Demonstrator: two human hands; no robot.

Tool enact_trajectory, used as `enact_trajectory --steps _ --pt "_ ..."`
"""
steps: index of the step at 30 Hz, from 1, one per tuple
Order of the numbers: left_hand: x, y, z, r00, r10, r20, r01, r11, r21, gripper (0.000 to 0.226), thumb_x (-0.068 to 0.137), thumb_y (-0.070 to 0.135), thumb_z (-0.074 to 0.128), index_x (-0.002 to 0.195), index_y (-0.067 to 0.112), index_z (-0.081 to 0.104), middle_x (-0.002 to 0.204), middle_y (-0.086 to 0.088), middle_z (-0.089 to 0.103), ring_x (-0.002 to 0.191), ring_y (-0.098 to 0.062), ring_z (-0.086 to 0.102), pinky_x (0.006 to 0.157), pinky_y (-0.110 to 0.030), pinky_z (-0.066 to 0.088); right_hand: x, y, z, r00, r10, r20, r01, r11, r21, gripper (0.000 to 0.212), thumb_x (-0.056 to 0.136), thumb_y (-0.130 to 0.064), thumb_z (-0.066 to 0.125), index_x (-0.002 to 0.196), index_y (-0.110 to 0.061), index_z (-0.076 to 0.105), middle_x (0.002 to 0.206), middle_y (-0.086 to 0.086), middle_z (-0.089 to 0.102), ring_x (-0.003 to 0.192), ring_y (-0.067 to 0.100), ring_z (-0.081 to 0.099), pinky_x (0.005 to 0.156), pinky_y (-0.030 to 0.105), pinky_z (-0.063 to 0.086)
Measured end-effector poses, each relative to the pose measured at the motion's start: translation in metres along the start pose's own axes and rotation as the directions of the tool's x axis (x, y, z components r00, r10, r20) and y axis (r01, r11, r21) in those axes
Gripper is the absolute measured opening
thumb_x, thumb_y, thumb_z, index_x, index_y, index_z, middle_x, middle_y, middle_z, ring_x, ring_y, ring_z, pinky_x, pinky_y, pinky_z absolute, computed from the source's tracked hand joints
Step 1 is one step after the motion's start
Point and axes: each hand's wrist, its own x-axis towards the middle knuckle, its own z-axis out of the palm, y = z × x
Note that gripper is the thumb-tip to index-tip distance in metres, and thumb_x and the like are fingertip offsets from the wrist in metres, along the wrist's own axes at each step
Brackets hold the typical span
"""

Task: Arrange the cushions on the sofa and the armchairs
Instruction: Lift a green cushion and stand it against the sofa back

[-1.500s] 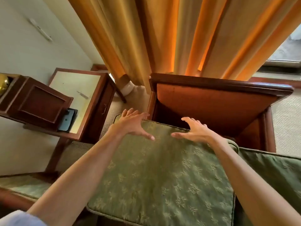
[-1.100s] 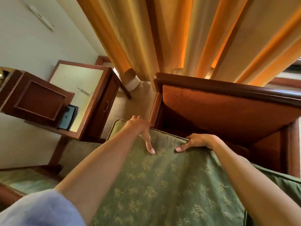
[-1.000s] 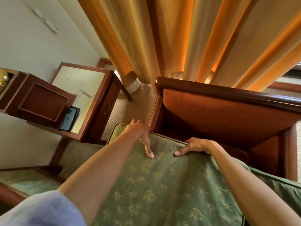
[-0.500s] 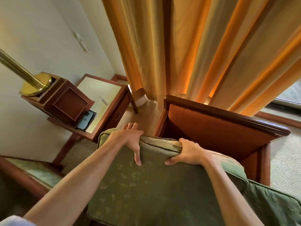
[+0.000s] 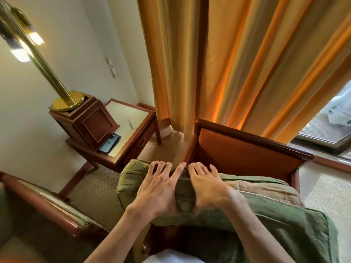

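The thick green cushion (image 5: 237,198), piped and faintly patterned, is held up over the wooden armchair (image 5: 247,149). The left hand (image 5: 159,190) and right hand (image 5: 207,188) clasp its upper edge side by side, fingers spread over the top. Pleated orange curtains (image 5: 218,63) hang beyond.

Orange curtains (image 5: 218,63) hang glowing against a pale wall (image 5: 79,54), above woven carpet (image 5: 98,188), where a wooden side table (image 5: 131,128) carries a brass lamp (image 5: 47,71) on a wooden box (image 5: 91,122), a phone (image 5: 110,144) lying beside it, and a window (image 5: 330,126) at right.
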Motion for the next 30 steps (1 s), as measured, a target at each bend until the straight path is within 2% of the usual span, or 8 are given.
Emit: enact_trajectory --steps 2,5,8,11,14,21,25,30 --pt "-0.007 -0.005 0.004 0.999 -0.030 -0.024 0.029 0.999 -0.029 0.132 0.056 0.087 0.059 0.157 0.024 0.004 0.148 -0.004 0.035 0.137 -0.023 0.027 0.120 -0.042 0.007 0.003 -0.013 0.011 0.991 -0.101 -0.089 0.105 0.993 0.046 0.134 0.060 -0.054 0.085 0.156 -0.008 0.003 0.160 0.010 0.018 0.148 0.029 0.012 0.122 0.052 0.007" --pt "-0.016 -0.016 0.008 0.997 -0.053 -0.064 0.048 0.996 -0.073 0.127 0.056 0.078 0.067 0.156 0.023 0.010 0.147 0.000 0.037 0.137 -0.020 0.028 0.120 -0.037 0.002 -0.016 0.009 0.020 0.970 -0.118 -0.212 0.143 0.984 0.105 0.128 0.058 -0.072 0.074 0.155 -0.025 0.007 0.152 -0.005 0.030 0.142 0.019 0.023 0.121 0.042 0.013" --pt "-0.023 -0.021 0.008 0.995 -0.067 -0.075 0.062 0.996 -0.068 0.128 0.050 0.081 0.068 0.153 0.021 0.019 0.143 0.002 0.041 0.135 -0.019 0.031 0.121 -0.036 0.007 -0.059 0.080 0.034 0.983 0.048 -0.180 -0.027 0.993 0.119 0.131 0.047 -0.079 0.069 0.153 -0.038 0.005 0.148 -0.013 0.031 0.140 0.014 0.024 0.119 0.037 0.016" --pt "-0.028 -0.013 0.010 0.993 -0.074 -0.088 0.069 0.996 -0.063 0.123 0.049 0.083 0.065 0.148 0.021 0.026 0.139 0.003 0.043 0.131 -0.019 0.034 0.121 -0.037 0.010 -0.093 0.134 0.052 0.961 0.230 -0.152 -0.208 0.967 0.147 0.133 0.041 -0.085 0.069 0.151 -0.036 0.011 0.148 -0.013 0.030 0.139 0.013 0.023 0.119 0.037 0.014" --pt "-0.033 -0.002 0.014 0.995 -0.060 -0.076 0.058 0.998 -0.030 0.118 0.049 0.081 0.066 0.144 0.019 0.032 0.136 0.001 0.045 0.129 -0.021 0.037 0.120 -0.038 0.014 -0.098 0.135 0.073 0.955 0.253 -0.153 -0.234 0.964 0.130 0.127 0.043 -0.083 0.070 0.147 -0.030 0.019 0.141 -0.008 0.033 0.133 0.017 0.027 0.117 0.042 0.015" --pt "-0.079 -0.015 0.014 0.979 -0.135 -0.150 0.128 0.990 -0.057 0.111 0.046 0.076 0.073 0.136 0.019 0.042 0.127 0.003 0.049 0.118 -0.018 0.041 0.112 -0.037 0.022 -0.107 0.106 0.074 0.907 0.142 -0.397 -0.075 0.981 0.179 0.115 0.035 -0.086 0.067 0.131 -0.026 0.046 0.115 -0.009 0.045 0.109 0.018 0.039 0.101 0.052 0.033" --pt "-0.133 -0.028 0.008 0.955 -0.234 -0.181 0.217 0.970 -0.108 0.107 0.046 0.069 0.081 0.134 0.021 0.043 0.123 0.004 0.047 0.115 -0.016 0.039 0.111 -0.031 0.018 -0.108 0.068 0.058 0.901 0.015 -0.434 0.044 0.991 0.126 0.110 0.039 -0.088 0.068 0.128 -0.027 0.049 0.111 -0.011 0.045 0.108 0.016 0.041 0.099 0.052 0.034" --pt "-0.231 -0.054 0.000 0.878 -0.449 -0.164 0.424 0.890 -0.167 0.111 0.046 0.077 0.077 0.137 0.024 0.040 0.130 0.004 0.047 0.121 -0.015 0.037 0.116 -0.034 0.018 -0.090 -0.012 0.035 0.884 -0.230 -0.408 0.268 0.963 0.039 0.097 0.042 -0.082 0.072 0.123 -0.031 0.052 0.104 -0.016 0.046 0.101 0.011 0.041 0.100 0.043 0.031"
